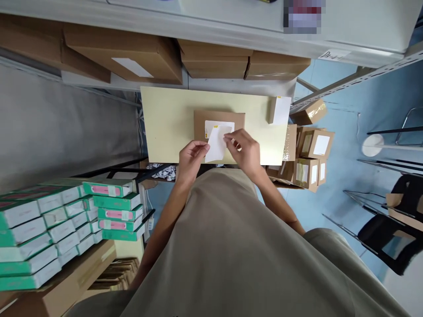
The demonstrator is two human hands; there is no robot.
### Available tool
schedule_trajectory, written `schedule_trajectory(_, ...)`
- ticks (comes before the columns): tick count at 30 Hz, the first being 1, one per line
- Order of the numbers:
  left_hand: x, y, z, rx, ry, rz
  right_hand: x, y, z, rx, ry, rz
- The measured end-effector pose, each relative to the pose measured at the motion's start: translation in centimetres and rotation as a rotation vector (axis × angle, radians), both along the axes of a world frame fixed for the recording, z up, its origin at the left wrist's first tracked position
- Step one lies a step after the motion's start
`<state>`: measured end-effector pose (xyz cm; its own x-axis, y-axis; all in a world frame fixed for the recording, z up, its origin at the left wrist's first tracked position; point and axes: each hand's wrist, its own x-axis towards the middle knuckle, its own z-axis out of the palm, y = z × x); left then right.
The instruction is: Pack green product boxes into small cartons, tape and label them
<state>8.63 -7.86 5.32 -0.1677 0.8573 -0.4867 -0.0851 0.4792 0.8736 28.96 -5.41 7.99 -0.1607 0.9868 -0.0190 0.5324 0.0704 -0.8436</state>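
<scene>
A white paper label with a small yellow mark on its top edge is held up over a brown cardboard box. My left hand pinches the label's left edge between thumb and fingers. At the label's upper right edge, the thumb and fingertips of my right hand are pinched together on it. Flat on the box's top lies another white label, partly covered by the one I hold. The box sits on a cream-coloured tabletop.
A white stack of labels stands at the table's right end. Cardboard boxes line a shelf behind it. Taped cartons are piled on the floor at right, with black chairs beyond. Green-and-white boxes are stacked at left.
</scene>
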Motion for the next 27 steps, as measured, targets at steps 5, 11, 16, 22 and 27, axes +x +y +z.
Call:
schedule_trajectory(5, 0.9, -0.5, 0.9, 0.028, 0.029, -0.051, 2.9, 2.6, -0.9, 0.018, 0.008, 0.014)
schedule_trajectory(11, 1.4, -1.4, 0.5, 0.044, 0.036, -0.096, 3.5, 2.4, -1.0, 0.007, -0.048, 0.140)
schedule_trajectory(16, 0.3, -1.8, -1.9, 0.115, 0.137, 0.075, 4.3, 2.0, -0.7, 0.032, -0.065, 0.025)
schedule_trajectory(22, -1.0, -1.6, -3.0, 0.069, 0.086, 0.152, 4.0, 0.8, 0.5, 0.078, -0.047, -0.076)
schedule_trajectory(27, -0.5, -1.1, -2.9, 0.066, 0.036, 0.129, 1.0, -2.5, 2.3, 0.075, -0.037, 0.224)
